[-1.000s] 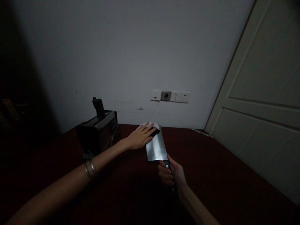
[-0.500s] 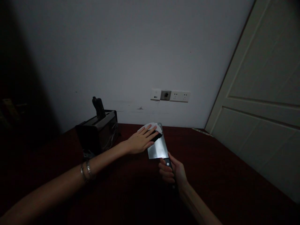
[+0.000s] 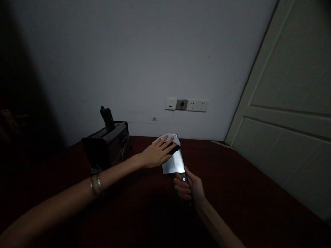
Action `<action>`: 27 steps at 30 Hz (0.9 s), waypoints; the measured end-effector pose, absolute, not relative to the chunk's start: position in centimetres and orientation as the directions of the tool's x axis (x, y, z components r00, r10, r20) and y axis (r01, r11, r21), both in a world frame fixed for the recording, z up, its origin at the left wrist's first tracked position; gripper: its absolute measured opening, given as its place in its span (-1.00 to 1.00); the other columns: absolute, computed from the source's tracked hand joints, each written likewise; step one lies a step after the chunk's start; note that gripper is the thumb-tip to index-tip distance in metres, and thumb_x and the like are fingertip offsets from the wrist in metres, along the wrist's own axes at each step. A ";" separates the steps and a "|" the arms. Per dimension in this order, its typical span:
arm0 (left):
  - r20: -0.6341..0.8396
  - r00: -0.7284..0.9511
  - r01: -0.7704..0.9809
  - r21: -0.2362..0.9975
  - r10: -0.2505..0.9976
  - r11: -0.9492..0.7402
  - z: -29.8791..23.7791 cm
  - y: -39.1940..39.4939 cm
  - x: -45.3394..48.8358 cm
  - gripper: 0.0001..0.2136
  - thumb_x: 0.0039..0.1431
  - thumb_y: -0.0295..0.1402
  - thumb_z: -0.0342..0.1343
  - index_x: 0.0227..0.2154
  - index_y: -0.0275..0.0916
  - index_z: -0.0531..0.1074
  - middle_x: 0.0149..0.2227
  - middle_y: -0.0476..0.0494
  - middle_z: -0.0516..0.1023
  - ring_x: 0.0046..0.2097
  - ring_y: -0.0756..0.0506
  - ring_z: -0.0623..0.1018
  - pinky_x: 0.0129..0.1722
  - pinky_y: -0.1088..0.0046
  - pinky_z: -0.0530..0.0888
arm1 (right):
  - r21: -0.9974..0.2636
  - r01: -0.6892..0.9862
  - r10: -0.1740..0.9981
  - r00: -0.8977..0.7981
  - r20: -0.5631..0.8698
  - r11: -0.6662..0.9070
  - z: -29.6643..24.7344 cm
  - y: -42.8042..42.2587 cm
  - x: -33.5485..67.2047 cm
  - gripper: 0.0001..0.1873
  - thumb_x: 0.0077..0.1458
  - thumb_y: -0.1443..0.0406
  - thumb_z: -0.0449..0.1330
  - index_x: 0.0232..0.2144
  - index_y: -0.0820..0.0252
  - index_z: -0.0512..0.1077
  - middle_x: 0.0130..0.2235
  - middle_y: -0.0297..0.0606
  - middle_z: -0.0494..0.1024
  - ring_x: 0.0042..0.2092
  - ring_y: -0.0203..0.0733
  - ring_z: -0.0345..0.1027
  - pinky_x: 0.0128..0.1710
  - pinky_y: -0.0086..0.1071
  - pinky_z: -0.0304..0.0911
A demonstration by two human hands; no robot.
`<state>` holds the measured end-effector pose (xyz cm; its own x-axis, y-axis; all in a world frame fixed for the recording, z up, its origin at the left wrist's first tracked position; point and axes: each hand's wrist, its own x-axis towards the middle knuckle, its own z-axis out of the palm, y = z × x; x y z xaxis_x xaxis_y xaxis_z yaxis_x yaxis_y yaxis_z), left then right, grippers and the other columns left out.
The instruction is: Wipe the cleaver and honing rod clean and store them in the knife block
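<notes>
My right hand (image 3: pixel 188 184) is wrapped round the black handle of a cleaver (image 3: pixel 172 165). Its broad, shiny blade points away from me toward the wall. My left hand (image 3: pixel 157 153) lies over the far part of the blade with fingers spread and stretched out. Beneath those fingers is a white cloth or tissue (image 3: pixel 169 136), pressed against the blade. A dark patch shows between the fingers and the blade; I cannot tell whether it is shadow or part of another thing. Cloth and fingers cover the blade's far end in part.
On the left of the dark red table (image 3: pixel 212 168) stands a dark box-shaped holder (image 3: pixel 111 143), with a black handle (image 3: pixel 107 118) sticking up from it. Wall sockets (image 3: pixel 198 105) sit low on the wall behind. A pale panelled door (image 3: pixel 284 113) borders the right side.
My left hand and the white cloth have shifted slightly to the right over the blade. My right hand keeps its grip on the cleaver. The view has moved a little.
</notes>
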<state>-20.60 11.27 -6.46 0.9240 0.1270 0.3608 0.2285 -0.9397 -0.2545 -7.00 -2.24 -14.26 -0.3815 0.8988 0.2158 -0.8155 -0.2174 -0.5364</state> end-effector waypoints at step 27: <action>0.413 0.906 0.110 -0.012 0.095 -0.994 -6.8 8.1 -19.9 -0.37 0.19 -0.17 -0.06 0.23 -0.23 -0.19 0.28 -0.21 -0.17 0.28 -0.09 -0.14 0.23 0.21 0.03 | -0.583 -0.786 0.894 -0.392 0.216 -0.204 -14.2 -2.1 -7.2 -0.66 0.04 0.08 0.10 -0.53 0.26 0.26 -0.69 -0.56 0.04 -0.71 -0.51 -0.32 -0.83 -0.65 -0.23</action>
